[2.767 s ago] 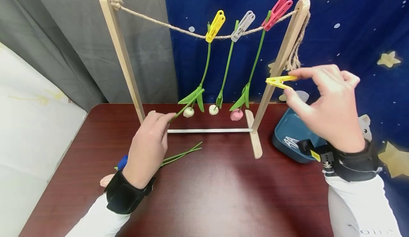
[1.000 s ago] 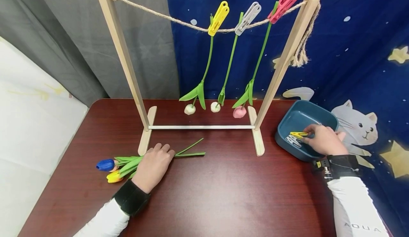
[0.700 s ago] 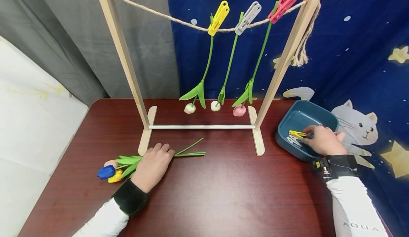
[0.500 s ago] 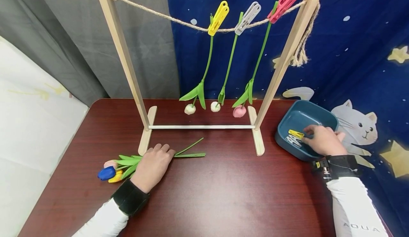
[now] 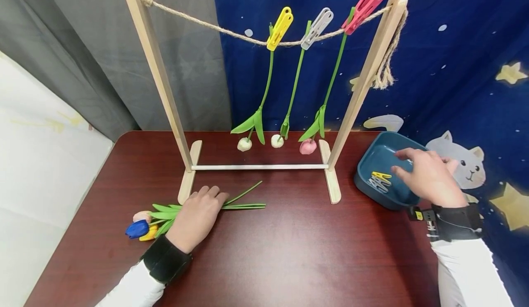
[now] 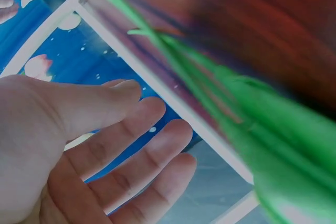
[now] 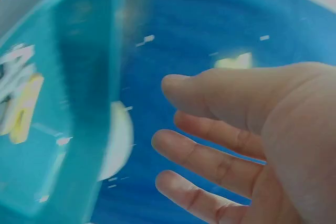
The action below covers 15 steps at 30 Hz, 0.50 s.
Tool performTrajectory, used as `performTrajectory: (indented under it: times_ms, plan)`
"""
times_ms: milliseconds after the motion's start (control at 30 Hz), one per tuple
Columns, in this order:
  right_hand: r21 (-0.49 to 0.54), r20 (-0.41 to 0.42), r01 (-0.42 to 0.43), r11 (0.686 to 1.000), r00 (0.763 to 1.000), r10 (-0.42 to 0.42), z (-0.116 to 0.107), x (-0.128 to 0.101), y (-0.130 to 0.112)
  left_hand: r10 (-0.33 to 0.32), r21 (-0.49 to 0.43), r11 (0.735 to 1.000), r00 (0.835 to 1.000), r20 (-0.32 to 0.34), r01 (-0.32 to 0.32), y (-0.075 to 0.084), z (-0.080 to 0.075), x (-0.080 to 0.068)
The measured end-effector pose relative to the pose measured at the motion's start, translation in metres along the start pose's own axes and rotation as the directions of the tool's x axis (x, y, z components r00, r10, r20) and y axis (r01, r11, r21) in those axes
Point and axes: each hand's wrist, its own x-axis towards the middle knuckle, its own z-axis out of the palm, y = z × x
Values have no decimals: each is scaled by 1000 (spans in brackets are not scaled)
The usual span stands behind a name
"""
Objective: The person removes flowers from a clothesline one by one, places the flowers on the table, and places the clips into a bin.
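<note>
My left hand (image 5: pixel 198 215) is over the artificial tulips on the table, its fingers loosely bent; in the left wrist view the green stems (image 6: pixel 178 61) pass beyond the fingertips, outside the grasp. A blue tulip head (image 5: pixel 137 229), a yellow one (image 5: pixel 149 233) and a pale pink one (image 5: pixel 142 216) lie to its left. Over the blue bin (image 5: pixel 363 162) hovers my right hand (image 5: pixel 431 178), thumb and fingers apart and holding nothing. Inside that bin, a yellow clothespin (image 5: pixel 381 176) lies against whitish-grey clothespins (image 5: pixel 378 184).
A wooden stand (image 5: pixel 159 72) with a rope (image 5: pixel 206 24) rises at the back. Yellow (image 5: pixel 280 29), grey (image 5: pixel 317 29) and red (image 5: pixel 362 10) clothespins hold two white tulips (image 5: pixel 244 144) and a pink tulip (image 5: pixel 307 146) upside down from it. Curtains hang behind.
The left hand has lowered the tulip it held onto the others and let go. The right hand has put the yellow clothespin into the bin, released it and lifted slightly.
</note>
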Motion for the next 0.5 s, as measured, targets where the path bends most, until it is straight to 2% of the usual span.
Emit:
performTrajectory:
  times_ms: [133, 233, 367, 500]
  plan:
    - [-4, -78, 59, 998, 995, -59, -22, -2, -25, -18, -41, 999, 999, -33, 17, 0, -12, 8]
    - [-20, -143, 105, 994, 984, -107, -41, -3, -46, -31, -71, 997, 996, -84, 25, -2, -24, 16]
    - [-47, -227, 169, 984, 958, -176, -63, -3, -75, -64, -125, 991, 984, -167, 43, -3, -41, 27]
    - [-68, -312, 233, 970, 919, -243, -82, -4, -107, -94, -175, 983, 965, -243, 52, -2, -57, 39]
